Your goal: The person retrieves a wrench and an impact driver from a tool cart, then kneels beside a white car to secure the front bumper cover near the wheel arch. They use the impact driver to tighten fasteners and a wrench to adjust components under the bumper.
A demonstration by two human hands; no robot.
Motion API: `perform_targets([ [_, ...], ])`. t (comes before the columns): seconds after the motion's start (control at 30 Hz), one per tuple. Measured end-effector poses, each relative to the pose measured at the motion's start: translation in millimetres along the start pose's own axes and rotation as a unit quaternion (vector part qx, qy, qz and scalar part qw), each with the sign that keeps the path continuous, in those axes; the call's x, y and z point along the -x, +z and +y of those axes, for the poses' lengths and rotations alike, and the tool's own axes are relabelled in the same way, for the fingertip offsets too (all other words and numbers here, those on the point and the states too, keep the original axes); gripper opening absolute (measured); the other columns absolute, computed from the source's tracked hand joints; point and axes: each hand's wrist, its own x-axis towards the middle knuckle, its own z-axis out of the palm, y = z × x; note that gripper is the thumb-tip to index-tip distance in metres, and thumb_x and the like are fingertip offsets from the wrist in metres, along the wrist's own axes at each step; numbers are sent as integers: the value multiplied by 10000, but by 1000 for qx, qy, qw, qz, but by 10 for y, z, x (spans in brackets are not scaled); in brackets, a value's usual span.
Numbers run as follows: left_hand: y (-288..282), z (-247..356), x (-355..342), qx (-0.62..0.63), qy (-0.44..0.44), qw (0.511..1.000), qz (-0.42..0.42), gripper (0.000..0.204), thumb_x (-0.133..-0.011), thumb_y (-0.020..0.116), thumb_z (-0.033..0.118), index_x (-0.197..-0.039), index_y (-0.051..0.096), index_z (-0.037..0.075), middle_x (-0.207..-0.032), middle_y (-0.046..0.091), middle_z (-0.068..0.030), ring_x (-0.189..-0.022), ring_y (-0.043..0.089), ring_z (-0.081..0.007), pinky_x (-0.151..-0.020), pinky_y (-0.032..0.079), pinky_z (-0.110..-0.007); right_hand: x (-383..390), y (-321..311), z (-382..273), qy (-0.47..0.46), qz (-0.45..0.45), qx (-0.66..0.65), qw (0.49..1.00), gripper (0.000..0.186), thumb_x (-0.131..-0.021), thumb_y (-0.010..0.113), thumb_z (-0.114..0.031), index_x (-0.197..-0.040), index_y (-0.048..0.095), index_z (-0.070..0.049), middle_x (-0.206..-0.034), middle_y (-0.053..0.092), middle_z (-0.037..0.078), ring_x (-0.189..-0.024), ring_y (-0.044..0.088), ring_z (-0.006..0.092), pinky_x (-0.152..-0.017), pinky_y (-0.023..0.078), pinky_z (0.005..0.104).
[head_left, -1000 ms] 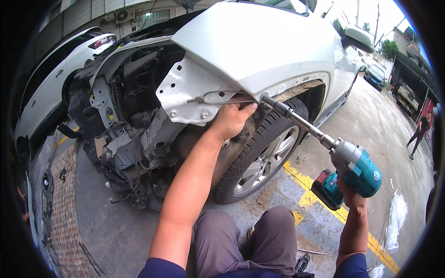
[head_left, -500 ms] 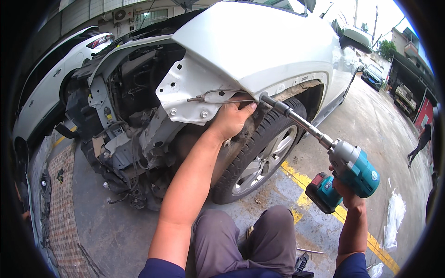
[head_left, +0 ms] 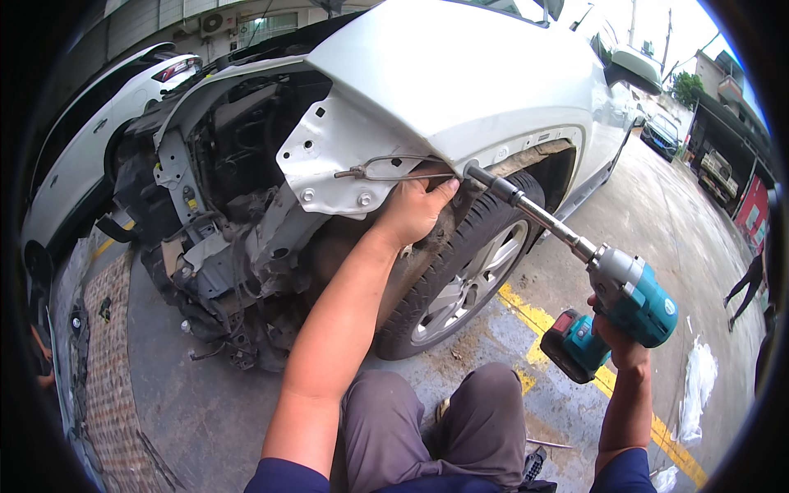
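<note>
Head view: left hand (head_left: 415, 209) gripped lower edge of silver fender (head_left: 444, 90) above front wheel (head_left: 460, 271), fingers curled under metal beside wire hook (head_left: 386, 168). Right hand (head_left: 620, 349) closed around handle of teal impact wrench (head_left: 625, 304), long extension bar (head_left: 530, 209) reaching to fender lip. Wrench judged heavy, rigid, best held at handle; fender panel stiff, sharp-edged. Bumper off, engine bay (head_left: 214, 189) exposed. Person crouched on concrete floor (head_left: 205, 411)

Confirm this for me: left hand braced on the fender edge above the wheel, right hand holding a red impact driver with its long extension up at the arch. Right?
One thing is off: the impact driver is teal, as the head view shows; only its battery carries a red patch. The rest stands: left hand on the fender edge above the wheel, right hand holding it, extension at the arch.
</note>
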Motion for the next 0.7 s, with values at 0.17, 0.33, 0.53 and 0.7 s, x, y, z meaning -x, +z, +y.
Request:
perform_targets([
  [0.17,-9,-71,13,75,-47,996,-16,275,-958,581,183,-1176,624,21,-1137,661,-54,-1043,558,-142,-949,417,-296,-44,101,-20,0,24,-20,1000,525,-705,581,52,-1219,539,-44,-981,625,85,-756,584,128,-598,491,257],
  [0.33,24,-44,26,75,-65,995,-34,282,-951,583,165,-1189,614,16,-1154,652,-46,-1042,562,-142,-953,414,-292,-44,110,-54,-21,27,-11,999,552,-683,580,60,-1223,541,-46,-1009,618,81,-747,553,116,-591,485,255],
  [0.53,-20,-102,46,102,-68,992,-39,199,-949,576,98,-1122,636,22,-1051,648,-10,-955,553,-97,-886,430,-261,-74,101,-34,27,48,-7,998,600,-656,583,55,-1243,538,-61,-1042,619,75,-783,544,103,-588,472,239],
  [0.7,51,-13,67,92,-83,991,-40,160,-931,584,105,-1056,648,27,-987,648,8,-921,550,-84,-865,423,-246,-84,41,-59,1,41,-24,999,619,-634,607,24,-1243,539,-68,-1060,623,77,-811,557,118,-661,471,268],
])
